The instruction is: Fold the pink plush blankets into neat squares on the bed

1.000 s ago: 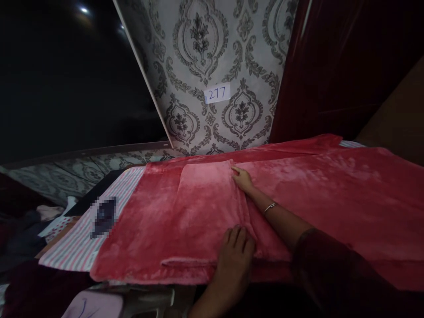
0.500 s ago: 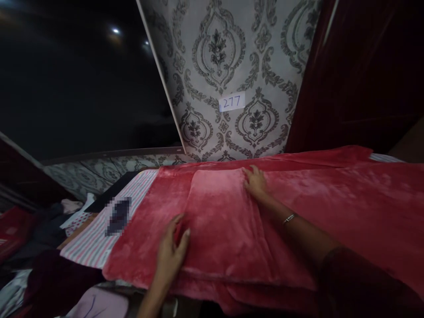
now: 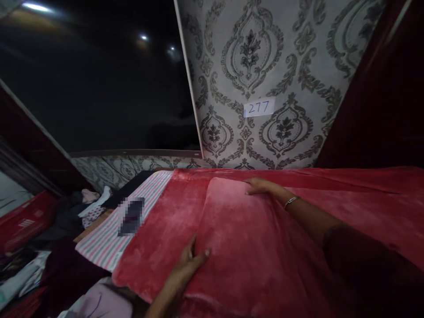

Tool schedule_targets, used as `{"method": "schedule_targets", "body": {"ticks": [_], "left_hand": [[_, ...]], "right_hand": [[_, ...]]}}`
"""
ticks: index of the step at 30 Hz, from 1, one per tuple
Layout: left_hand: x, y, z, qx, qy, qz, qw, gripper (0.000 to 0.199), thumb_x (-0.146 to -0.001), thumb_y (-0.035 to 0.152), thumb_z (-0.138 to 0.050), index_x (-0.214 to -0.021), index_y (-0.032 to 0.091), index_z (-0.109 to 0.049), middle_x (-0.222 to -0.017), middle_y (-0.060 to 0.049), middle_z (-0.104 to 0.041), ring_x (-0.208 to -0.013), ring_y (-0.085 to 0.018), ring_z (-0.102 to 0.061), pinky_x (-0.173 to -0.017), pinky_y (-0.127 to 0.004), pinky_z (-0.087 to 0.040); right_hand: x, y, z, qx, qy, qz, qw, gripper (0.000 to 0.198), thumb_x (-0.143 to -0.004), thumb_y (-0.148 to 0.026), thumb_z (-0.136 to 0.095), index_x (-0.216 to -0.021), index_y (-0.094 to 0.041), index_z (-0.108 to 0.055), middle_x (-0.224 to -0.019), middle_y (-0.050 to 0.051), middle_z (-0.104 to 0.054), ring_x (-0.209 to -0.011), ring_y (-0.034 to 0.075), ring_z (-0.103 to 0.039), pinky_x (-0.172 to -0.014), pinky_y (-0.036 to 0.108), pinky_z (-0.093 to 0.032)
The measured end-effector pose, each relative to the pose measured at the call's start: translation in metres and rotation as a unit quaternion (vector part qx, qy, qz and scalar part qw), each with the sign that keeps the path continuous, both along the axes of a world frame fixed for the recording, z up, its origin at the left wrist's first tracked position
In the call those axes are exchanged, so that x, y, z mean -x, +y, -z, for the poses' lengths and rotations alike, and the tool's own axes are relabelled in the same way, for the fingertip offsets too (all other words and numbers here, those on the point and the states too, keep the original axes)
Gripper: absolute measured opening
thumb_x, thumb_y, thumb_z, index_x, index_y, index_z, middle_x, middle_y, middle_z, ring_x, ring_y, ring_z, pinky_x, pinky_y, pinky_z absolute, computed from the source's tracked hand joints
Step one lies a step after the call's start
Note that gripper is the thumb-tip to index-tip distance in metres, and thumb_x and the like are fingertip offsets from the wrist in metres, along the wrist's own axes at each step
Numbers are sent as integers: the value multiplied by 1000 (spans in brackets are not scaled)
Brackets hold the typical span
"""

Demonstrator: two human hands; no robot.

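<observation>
A plush red blanket (image 3: 165, 221) lies spread over the surface, with a lighter folded layer (image 3: 238, 229) on top of it. My left hand (image 3: 188, 267) rests at the near left side of this layer, thumb and fingers apart. At the layer's far edge, my right hand (image 3: 260, 186) is closed on the blanket's fabric, fingers pointing left; its fingertips are partly hidden. A bracelet (image 3: 291, 202) circles my right wrist. Striped cloth (image 3: 155, 187) shows beyond the blanket's left edge, with a pixelated dark patch on it.
A large dark screen (image 3: 115, 97) stands at the back left, against patterned wallpaper (image 3: 228, 79). A paper label (image 3: 259, 107) reading 277 is on the wall. Clothes (image 3: 62, 274) and a red bag-like item (image 3: 26, 223) lie at the left. A dark red panel (image 3: 374, 110) stands at right.
The view has shifted, so the wall and screen appear farther right. My right hand's fingers have turned leftward and closed on the far edge. Creases at the layer's right side have loosened.
</observation>
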State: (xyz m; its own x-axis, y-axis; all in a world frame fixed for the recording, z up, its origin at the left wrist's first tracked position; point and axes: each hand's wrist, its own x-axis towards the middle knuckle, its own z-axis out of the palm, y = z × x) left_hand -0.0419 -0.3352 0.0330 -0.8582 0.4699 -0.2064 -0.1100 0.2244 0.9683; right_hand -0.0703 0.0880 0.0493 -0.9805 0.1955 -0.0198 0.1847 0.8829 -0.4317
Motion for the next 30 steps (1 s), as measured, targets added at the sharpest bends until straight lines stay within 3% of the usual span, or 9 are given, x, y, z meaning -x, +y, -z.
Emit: {"method": "schedule_targets", "body": {"ticks": [4, 7, 14, 17, 20, 24, 26, 28, 30], "left_hand": [[-8, 1, 8, -21, -41, -15, 999, 79, -67, 51, -81, -136, 20, -60, -137, -14, -66, -126, -35, -62, -103, -49, -54], [-11, 4, 13, -15, 6, -23, 1000, 78, -70, 45, -78, -139, 18, -57, -140, -15, -63, -129, -34, -59, -109, -49, -49], [-15, 9, -5, 12, 167, 36, 985, 69, -78, 32, -65, -144, 15, -52, -148, -14, -57, -140, -30, -50, -121, -47, -34], [-18, 6, -18, 12, 191, 58, 980, 67, -82, 30, -60, -146, 14, -49, -150, -15, -55, -141, -29, -49, -120, -47, -36], [-15, -5, -39, 16, 218, 64, 974, 66, -85, 31, -57, -147, 13, -47, -153, -15, -52, -143, -28, -47, -120, -46, -36], [12, -36, -81, 19, 238, 17, 971, 74, -82, 43, -65, -149, 16, -46, -154, -14, -50, -143, -31, -46, -119, -46, -37], [37, -55, -99, 11, 211, 3, 978, 80, -79, 50, -70, -148, 18, -46, -151, -13, -54, -138, -33, -51, -113, -45, -46], [68, -72, -104, 6, 175, -9, 984, 86, -71, 58, -75, -144, 19, -50, -146, -13, -58, -131, -35, -58, -105, -42, -53], [97, -87, -93, 26, 159, -30, 986, 91, -61, 61, -81, -137, 17, -56, -143, -15, -61, -128, -35, -60, -103, -41, -54]], "right_hand": [[6, 5, -4, 12, -24, -7, 1000, 39, -63, -23, -81, -101, -19, -80, -104, 10, -78, -93, 29, -73, -81, 32, -56], [3, 1, -4, 20, -24, -10, 999, 27, -65, -23, -77, -92, -19, -80, -96, 8, -79, -86, 27, -72, -75, 31, -54], [-19, -11, -13, 35, 39, -14, 999, 28, -72, -26, -69, -97, -14, -76, -107, 10, -76, -101, 30, -68, -87, 35, -52], [-30, -9, -32, 55, 105, -10, 993, 28, -74, -29, -67, -98, -17, -73, -105, 8, -75, -99, 29, -67, -87, 35, -52], [-35, -6, -68, 50, 152, 13, 987, 19, -74, -33, -69, -87, -19, -69, -88, 5, -73, -84, 27, -67, -78, 35, -53], [-11, -24, -125, 37, 186, -4, 982, 22, -78, -33, -71, -92, -17, -68, -91, 7, -73, -84, 26, -67, -76, 34, -53], [17, -45, -140, 16, 181, -18, 983, 28, -81, -33, -70, -102, -15, -69, -101, 8, -74, -92, 26, -67, -81, 34, -53], [49, -73, -135, -32, 152, -12, 988, 32, -84, -32, -68, -111, -14, -68, -112, 8, -73, -101, 26, -67, -89, 35, -52], [76, -102, -113, -80, 101, 15, 992, 39, -89, -31, -64, -124, -13, -64, -126, 13, -69, -114, 27, -64, -99, 38, -50]]}}
